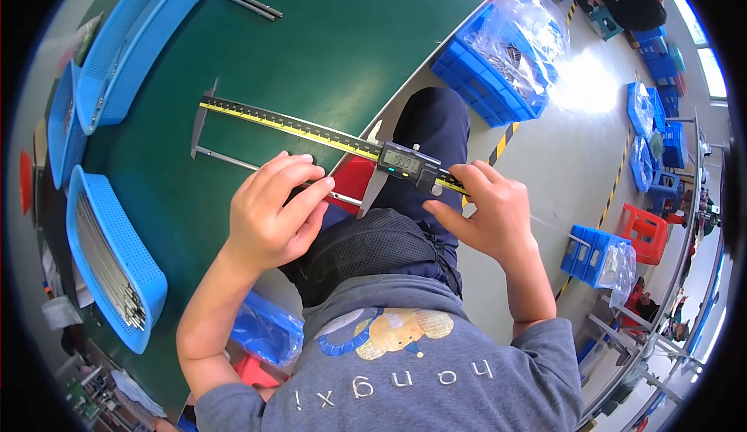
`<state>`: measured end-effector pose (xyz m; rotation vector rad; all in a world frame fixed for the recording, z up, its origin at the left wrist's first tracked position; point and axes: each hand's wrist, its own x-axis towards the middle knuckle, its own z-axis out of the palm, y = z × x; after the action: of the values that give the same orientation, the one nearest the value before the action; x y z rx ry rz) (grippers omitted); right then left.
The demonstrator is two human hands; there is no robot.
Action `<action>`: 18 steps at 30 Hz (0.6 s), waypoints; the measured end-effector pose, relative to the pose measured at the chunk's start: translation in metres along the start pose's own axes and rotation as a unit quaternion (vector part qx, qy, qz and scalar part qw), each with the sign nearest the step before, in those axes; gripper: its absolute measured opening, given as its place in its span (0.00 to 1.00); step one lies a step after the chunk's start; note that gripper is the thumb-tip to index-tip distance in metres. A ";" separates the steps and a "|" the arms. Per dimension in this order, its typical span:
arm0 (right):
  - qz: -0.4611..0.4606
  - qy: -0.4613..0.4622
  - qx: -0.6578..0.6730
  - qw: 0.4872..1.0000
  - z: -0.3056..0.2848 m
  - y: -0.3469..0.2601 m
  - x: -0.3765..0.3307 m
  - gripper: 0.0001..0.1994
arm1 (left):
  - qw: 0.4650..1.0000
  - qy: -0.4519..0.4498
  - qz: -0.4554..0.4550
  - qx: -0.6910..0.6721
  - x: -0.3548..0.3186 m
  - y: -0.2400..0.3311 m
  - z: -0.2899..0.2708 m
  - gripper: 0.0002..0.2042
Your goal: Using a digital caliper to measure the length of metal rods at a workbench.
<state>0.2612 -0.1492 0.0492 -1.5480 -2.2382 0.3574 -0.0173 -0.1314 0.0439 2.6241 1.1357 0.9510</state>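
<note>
A long digital caliper point(292, 126) with a black and yellow scale lies slantwise in front of me, its far end over the green table. Between its two jaws runs a thin metal rod point(226, 157), whose ends look to be at the jaws. My left hand point(268, 218) pinches the rod near its middle, and the fingers hide part of it. With thumb and fingers my right hand point(496, 208) grips the near end of the caliper's beam, just past the sliding display point(401, 160). The display is lit with digits.
Blue perforated baskets stand along the table's left side; the nearest basket point(150, 280) holds many metal rods. More rods point(245, 1) lie at the table's far edge. A blue crate point(484, 90) with plastic-wrapped parts stands right of the table. Farther right are a red stool point(644, 234) and a seated person point(634, 6).
</note>
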 end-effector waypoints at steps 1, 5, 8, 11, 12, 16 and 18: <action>-0.005 0.005 0.003 1.000 0.000 0.000 0.000 0.20 | 1.000 -0.003 -0.002 0.003 0.000 0.000 0.000 0.14; -0.001 0.004 0.002 1.000 0.000 -0.001 0.000 0.20 | 1.000 0.000 -0.003 0.004 0.000 0.000 0.000 0.14; 0.000 -0.001 0.001 1.000 0.000 -0.001 0.000 0.20 | 1.000 0.002 -0.003 0.000 0.000 -0.001 0.001 0.14; 0.002 -0.001 -0.001 1.000 -0.001 -0.001 0.000 0.20 | 1.000 0.003 -0.001 0.001 0.000 -0.001 0.001 0.14; 0.000 0.004 0.001 1.000 0.000 -0.001 0.000 0.19 | 1.000 0.000 -0.002 0.000 0.000 -0.001 0.001 0.14; -0.002 0.005 0.003 1.000 0.000 0.000 0.000 0.19 | 1.000 -0.006 -0.004 0.001 0.000 0.000 0.002 0.13; -0.003 0.004 0.004 1.000 0.000 0.000 0.000 0.19 | 1.000 -0.004 -0.003 0.004 0.000 0.001 0.003 0.13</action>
<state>0.2618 -0.1495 0.0494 -1.5353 -2.2317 0.3566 -0.0153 -0.1313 0.0421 2.6266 1.1468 0.9351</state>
